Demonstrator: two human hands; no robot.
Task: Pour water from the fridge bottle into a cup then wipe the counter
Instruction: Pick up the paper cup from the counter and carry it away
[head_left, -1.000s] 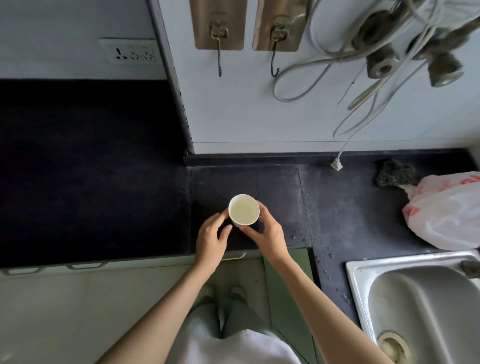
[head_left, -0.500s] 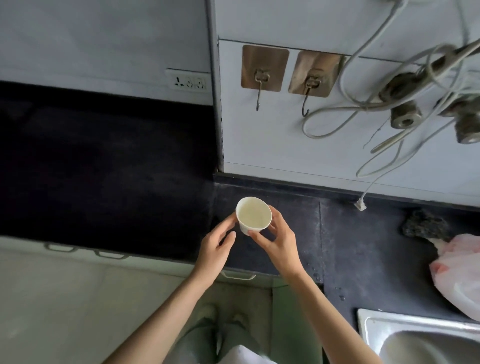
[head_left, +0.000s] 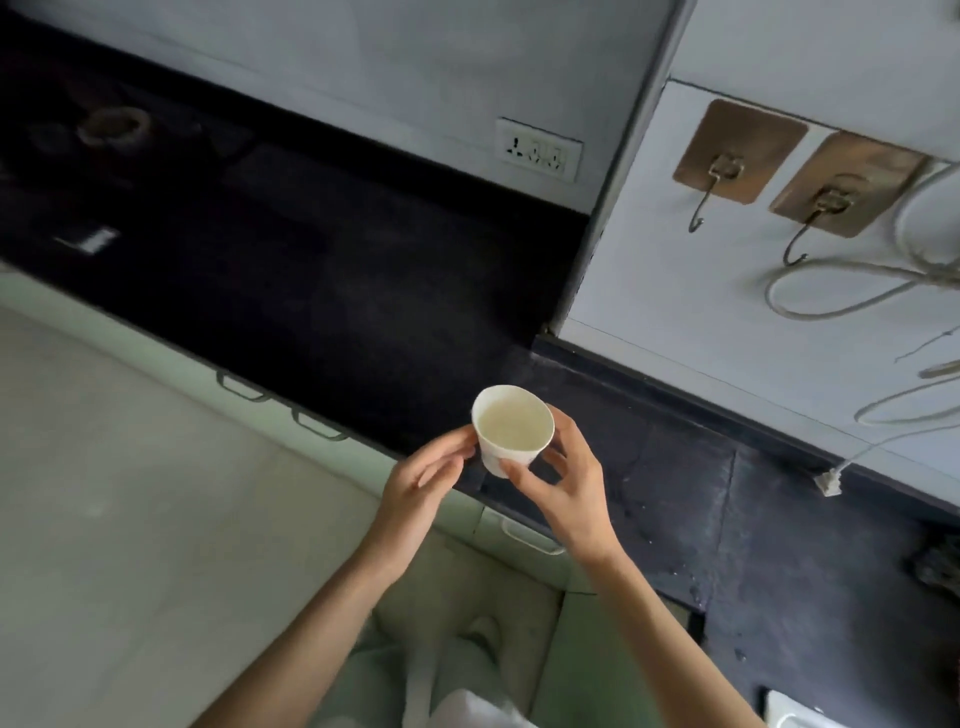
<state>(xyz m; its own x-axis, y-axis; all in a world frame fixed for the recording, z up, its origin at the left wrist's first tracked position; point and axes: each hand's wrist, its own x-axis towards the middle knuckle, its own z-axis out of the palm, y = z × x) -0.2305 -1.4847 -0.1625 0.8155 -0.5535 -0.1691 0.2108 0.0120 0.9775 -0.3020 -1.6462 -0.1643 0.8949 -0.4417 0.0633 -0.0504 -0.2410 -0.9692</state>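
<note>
Both hands hold cup (head_left: 511, 431) — upright, mouth up.

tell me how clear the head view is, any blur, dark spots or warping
Head view: cup and both hands, left hand and right hand, fairly sharp; the black counter on the left sinks into shadow, detail lost; wide-angle lens tilts and bends the wall edges; no strong glare.

home kitchen | dark counter (head_left: 779, 519) | cabinet handles (head_left: 319, 426) | wall hooks (head_left: 727, 176)

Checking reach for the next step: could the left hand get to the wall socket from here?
Probably yes: the left hand only touches the cup, and bare dark counter lies before the socket.
</note>
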